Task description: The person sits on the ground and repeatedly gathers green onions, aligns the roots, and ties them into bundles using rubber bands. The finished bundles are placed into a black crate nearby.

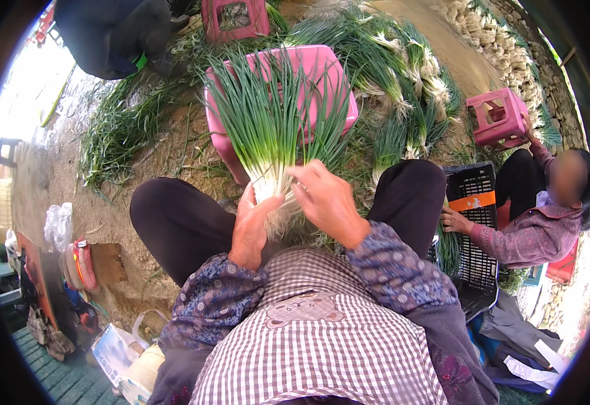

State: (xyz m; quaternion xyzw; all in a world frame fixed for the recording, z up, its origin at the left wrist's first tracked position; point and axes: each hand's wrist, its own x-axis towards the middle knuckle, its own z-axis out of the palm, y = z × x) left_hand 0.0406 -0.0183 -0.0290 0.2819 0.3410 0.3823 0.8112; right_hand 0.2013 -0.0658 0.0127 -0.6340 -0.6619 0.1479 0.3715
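Note:
My left hand (253, 226) is closed around the white stems of a bunch of green onions (259, 131), low down near the pale, stringy roots (278, 223). The green leaves fan out away from me over a pink plastic stool (328, 63). On the right side of the same stems is my right hand (329, 202), its fingers bent and its index finger and thumb close to the stalks. Whether those fingertips pinch a stalk cannot be made out. Some leaves (325, 131) spread apart from the main bunch on the right.
Piled green onions (401, 66) lie beyond the stool, with loose leaves (122, 131) to the left. At right a co-worker (533, 223) touches a black plastic crate (477, 253) and a smaller pink stool (497, 116). Another person in dark clothes (117, 35) is at upper left.

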